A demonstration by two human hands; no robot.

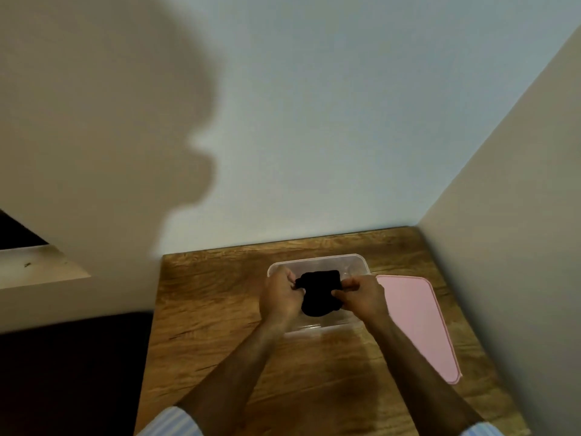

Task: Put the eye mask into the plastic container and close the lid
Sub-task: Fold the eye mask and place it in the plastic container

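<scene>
"Hands first: what are they doing?"

"Both grip the black eye mask (319, 292). The left hand (280, 296) pinches its left end, the right hand (364, 296) its right end, fingers curled tight on the cloth."

"Where is the mask, measured from the container?"

"Right over the clear container (352, 262), between its side walls. I cannot tell whether it touches the bottom. Its long axis runs left to right, along the container's longer side, so I judge it only needs lowering and letting go."

"And the lid?"

"The pink lid (415, 322) lies flat on the wooden table (220, 309), just right of the container. The right hand is nearer to it, so that hand should fetch it."
</scene>
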